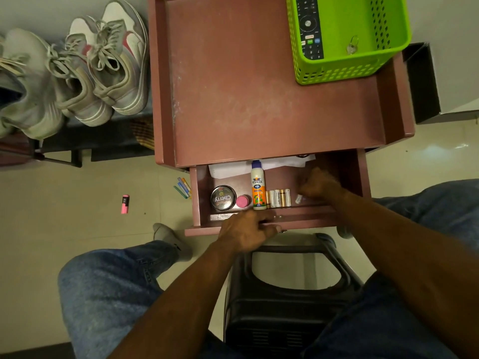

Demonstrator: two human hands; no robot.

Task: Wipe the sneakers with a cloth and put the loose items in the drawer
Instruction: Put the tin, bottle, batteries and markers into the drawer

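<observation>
Right hand (319, 185), inside the open drawer (350, 167), is curled round a small white item (298, 199). Left hand (248, 230) is rested on the drawer front, fingers bent over its edge. Batteries (278, 197), glue (258, 186) and tin (223, 197) are stored inside.

A reddish bench (259, 99) carries a green basket (350, 71) at its far right corner, while the floor (77, 229) holds a pink highlighter (125, 204) and crayons (183, 187).

The drawer (347, 174) stands pulled out, and along its front edge lie a polish tin (223, 197), a pink cap (242, 201), a glue bottle (258, 186) and a row of batteries (278, 197). The right hand (317, 185) reaches into the drawer's right side with fingers curled at a small white item (298, 199), while the left hand (246, 230) grips the drawer front. Grey sneakers (103, 66) sit on a rack left of the table (259, 86), whose back right corner carries a green basket (363, 68).
</observation>
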